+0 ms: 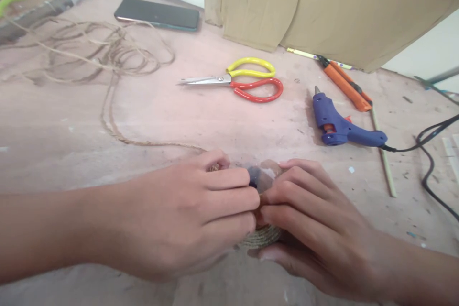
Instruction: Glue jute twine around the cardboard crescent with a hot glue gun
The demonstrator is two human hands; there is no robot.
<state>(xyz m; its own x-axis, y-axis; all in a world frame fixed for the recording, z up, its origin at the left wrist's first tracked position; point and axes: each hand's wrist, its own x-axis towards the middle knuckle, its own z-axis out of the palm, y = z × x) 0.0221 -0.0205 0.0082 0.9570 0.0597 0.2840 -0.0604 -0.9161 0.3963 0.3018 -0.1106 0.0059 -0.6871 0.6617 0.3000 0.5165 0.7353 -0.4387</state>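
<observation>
My left hand (186, 215) and my right hand (315, 220) meet near the front of the board, fingers curled round a small round object (263, 178). Its lower part is wrapped in jute twine (261, 237); the top shows clear and dark between my fingertips. Most of it is hidden by my fingers. A strand of jute twine (118, 129) runs from under my left fingers back to a loose coil (107, 50) at the far left.
Scissors (244, 83) with yellow and red handles lie beyond my hands. A blue glue gun (340, 126) with a black cord (430, 162) lies to the right, near an orange cutter (346, 85) and a wooden stick (383, 158). A phone (158, 13) and cardboard (322, 5) lie at the back.
</observation>
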